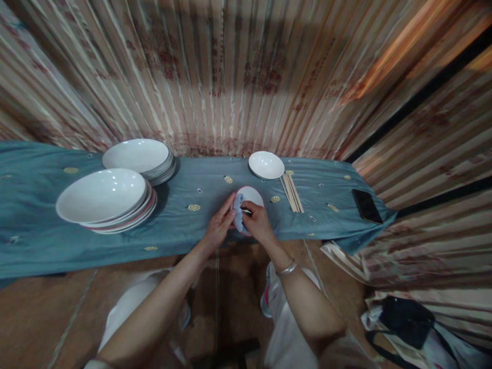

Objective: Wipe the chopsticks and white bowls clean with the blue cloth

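A small white bowl [252, 193] with a red rim is at the table's front edge, right before me. My left hand [220, 224] grips its left side, with the fingers along the rim. A light blue cloth [239, 218] lies over the left part of the bowl, pinched in the fingers of my right hand [257, 221]. That hand is over the bowl's inside and hides much of it. Behind it to the right stands another white bowl [266, 165], with several wooden chopsticks [292, 192] beside it.
Two stacks of large white bowls, a front stack [102, 195] and a back stack [136, 155], stand on the left. A black phone [367, 206] lies near the right end of the blue tablecloth [192, 184]. Pleated curtains [230, 77] hang behind; a bag [407, 323] is at lower right.
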The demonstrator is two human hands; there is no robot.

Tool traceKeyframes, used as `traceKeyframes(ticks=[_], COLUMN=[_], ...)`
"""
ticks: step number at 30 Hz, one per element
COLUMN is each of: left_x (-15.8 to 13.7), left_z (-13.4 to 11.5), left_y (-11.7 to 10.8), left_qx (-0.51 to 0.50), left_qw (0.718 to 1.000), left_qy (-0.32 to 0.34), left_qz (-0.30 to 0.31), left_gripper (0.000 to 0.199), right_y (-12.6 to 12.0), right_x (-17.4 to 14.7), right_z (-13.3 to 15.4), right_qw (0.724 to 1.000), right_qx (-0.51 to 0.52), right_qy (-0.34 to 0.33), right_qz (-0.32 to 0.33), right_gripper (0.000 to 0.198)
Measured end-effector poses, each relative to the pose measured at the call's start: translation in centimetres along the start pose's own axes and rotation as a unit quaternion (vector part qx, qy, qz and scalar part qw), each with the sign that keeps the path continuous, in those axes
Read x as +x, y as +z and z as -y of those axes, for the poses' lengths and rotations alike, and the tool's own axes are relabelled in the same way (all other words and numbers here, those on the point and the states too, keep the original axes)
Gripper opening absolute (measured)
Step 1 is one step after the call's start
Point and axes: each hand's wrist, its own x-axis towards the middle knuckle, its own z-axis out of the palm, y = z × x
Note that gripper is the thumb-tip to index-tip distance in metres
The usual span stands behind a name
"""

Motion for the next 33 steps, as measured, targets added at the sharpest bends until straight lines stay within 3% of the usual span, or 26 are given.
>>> traceKeyframes(ticks=[5,12,19,25,33], left_x=[-0.1,-0.2,-0.2,0.1,0.2], left_z=[0.0,-0.1,0.0,0.5,0.8], left_y=[0.0,-0.1,0.0,-0.1,-0.2], left_qx=[-0.001,0.007,0.004,0.008,0.015], left_qw=[1.0,1.0,1.0,1.0,1.0], left_qy=[-0.005,0.006,-0.014,-0.003,0.001], left_qz=[-0.007,0.008,-0.001,0.004,0.007], left_gripper=[0.071,0.068,0.074,0.069,0.069], right_y=[-0.1,-1.4,-3.1,-3.8,-3.6], right_x=[1.3,2.6,1.9,0.4,-1.2], right_z=[0.2,-0.3,-1.8,-2.2,-1.3], right_qw=[0.996,0.98,0.939,0.914,0.936], right_qx=[-0.059,-0.176,-0.337,-0.397,-0.313], right_qy=[-0.019,-0.056,-0.062,-0.059,-0.007], right_qz=[-0.06,-0.079,-0.023,0.055,0.161], right_gripper=[0.015,0.018,0.025,0.026,0.026])
